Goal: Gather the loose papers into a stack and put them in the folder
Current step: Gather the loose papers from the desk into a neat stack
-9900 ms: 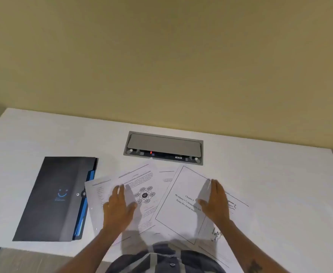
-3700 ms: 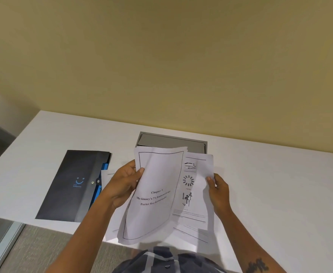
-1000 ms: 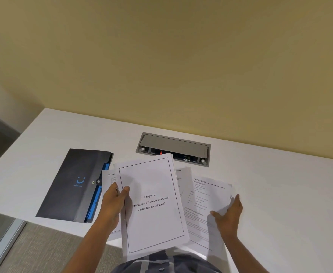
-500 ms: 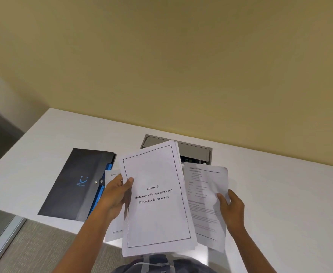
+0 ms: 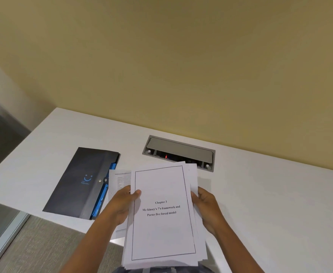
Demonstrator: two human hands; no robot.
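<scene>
I hold a stack of white papers (image 5: pixel 162 229) above the near edge of the white desk (image 5: pixel 270 203); the top sheet reads "Chapter 3". My left hand (image 5: pixel 122 205) grips the stack's left edge with the thumb on top. My right hand (image 5: pixel 206 205) grips its right edge. One more printed sheet (image 5: pixel 119 182) lies flat on the desk, partly hidden behind my left hand and the stack. The dark folder (image 5: pixel 79 184), with a blue smiley mark and blue inner pockets showing along its right side, lies closed on the desk to the left of the papers.
A grey recessed cable box (image 5: pixel 178 152) with a red light sits in the desk behind the papers. A yellow wall rises behind the desk. The desk's left and near edges drop to a carpeted floor (image 5: pixel 43 247).
My right hand has brought its sheet in under the Chapter 3 page, joining it to the stack; both hands now hold one stack by its sides.
</scene>
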